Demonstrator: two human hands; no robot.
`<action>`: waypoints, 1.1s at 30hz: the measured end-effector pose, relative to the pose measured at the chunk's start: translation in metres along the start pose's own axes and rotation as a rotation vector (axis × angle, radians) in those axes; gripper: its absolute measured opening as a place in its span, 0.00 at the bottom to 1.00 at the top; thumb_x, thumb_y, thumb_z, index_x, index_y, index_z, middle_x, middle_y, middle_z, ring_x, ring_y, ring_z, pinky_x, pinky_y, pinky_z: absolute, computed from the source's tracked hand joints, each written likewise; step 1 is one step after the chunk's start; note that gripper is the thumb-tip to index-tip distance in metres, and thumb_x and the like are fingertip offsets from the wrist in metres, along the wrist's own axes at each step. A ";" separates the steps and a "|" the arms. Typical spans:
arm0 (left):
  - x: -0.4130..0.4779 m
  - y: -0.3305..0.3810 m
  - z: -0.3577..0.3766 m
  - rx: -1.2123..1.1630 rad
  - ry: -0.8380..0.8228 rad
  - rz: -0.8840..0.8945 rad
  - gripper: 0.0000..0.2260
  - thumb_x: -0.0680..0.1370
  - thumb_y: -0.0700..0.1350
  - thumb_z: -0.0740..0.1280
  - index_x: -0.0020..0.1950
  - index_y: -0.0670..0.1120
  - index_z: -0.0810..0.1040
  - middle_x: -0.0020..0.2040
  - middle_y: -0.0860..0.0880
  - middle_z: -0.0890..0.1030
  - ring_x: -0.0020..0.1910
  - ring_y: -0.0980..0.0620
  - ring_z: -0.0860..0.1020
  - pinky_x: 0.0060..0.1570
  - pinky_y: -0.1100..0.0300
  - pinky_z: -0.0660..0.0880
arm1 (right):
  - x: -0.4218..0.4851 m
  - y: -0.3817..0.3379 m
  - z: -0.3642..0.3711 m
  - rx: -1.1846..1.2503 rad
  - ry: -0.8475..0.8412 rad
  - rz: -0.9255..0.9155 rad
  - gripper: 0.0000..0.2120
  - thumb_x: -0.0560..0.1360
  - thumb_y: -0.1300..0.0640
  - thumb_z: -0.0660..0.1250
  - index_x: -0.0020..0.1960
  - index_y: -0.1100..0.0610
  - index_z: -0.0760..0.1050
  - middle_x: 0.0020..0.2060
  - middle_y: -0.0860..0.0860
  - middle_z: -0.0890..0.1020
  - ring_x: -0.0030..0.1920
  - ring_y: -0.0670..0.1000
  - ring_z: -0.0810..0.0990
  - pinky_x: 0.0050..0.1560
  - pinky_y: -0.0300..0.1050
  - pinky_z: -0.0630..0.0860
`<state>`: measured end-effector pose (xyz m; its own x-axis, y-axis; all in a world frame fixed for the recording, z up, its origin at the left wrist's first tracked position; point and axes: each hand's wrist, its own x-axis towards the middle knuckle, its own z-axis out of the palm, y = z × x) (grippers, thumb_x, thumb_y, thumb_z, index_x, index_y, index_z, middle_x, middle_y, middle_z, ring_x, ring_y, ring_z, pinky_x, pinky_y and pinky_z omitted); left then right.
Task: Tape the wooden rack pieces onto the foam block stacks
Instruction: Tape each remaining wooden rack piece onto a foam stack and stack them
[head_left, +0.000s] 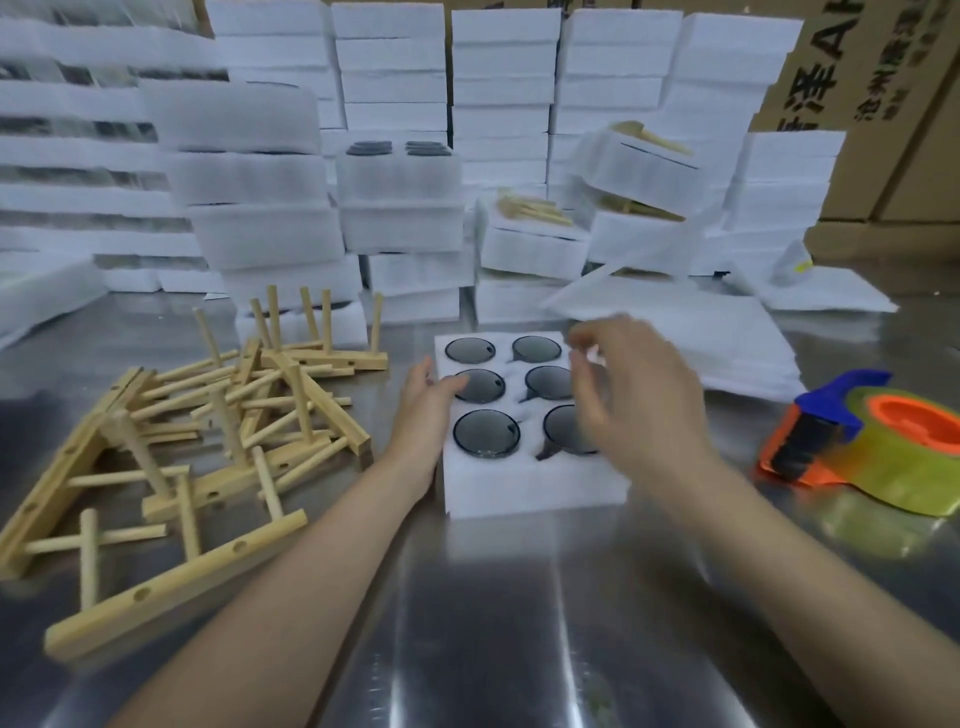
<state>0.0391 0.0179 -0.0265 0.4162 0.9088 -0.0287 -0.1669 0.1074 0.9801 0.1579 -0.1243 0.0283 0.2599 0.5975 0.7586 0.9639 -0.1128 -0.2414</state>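
Hands loose: left hand (423, 410) touches foam block (519, 488) of six cups (485, 433), right hand (634, 384) above.

We see even, soft light; glare streaks the metal table (509, 649); the right hand (628, 395) is motion-blurred; edges bend.

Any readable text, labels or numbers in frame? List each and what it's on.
"泽 A": large black print on the cardboard box, tilted, cut off at the frame edge.
Smaller Chinese line beside it: too blurred to read.
Tape dispenser, foam block, wooden rack pieces: none seen.
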 end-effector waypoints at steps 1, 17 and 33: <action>0.001 0.001 0.000 -0.007 -0.001 0.006 0.27 0.70 0.44 0.67 0.69 0.44 0.70 0.64 0.39 0.76 0.57 0.43 0.78 0.58 0.49 0.74 | 0.017 0.011 0.005 -0.108 0.019 -0.016 0.08 0.72 0.61 0.64 0.49 0.60 0.79 0.51 0.55 0.80 0.54 0.60 0.77 0.52 0.53 0.71; 0.003 0.006 -0.004 0.037 -0.060 0.092 0.16 0.72 0.45 0.64 0.60 0.50 0.79 0.61 0.45 0.79 0.58 0.45 0.79 0.60 0.45 0.75 | 0.081 0.052 0.013 0.232 0.287 -0.026 0.14 0.72 0.71 0.62 0.53 0.63 0.81 0.57 0.53 0.78 0.60 0.54 0.76 0.65 0.39 0.68; -0.003 0.013 -0.006 -0.091 -0.193 0.038 0.17 0.76 0.31 0.58 0.60 0.46 0.75 0.49 0.48 0.83 0.40 0.53 0.83 0.35 0.62 0.79 | 0.017 0.058 0.034 0.928 -0.200 0.526 0.13 0.75 0.74 0.58 0.42 0.62 0.77 0.41 0.55 0.83 0.46 0.50 0.80 0.51 0.39 0.75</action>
<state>0.0301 0.0185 -0.0153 0.5701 0.8197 0.0550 -0.2620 0.1180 0.9578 0.2162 -0.0941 0.0064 0.5320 0.7779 0.3343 0.2929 0.2013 -0.9347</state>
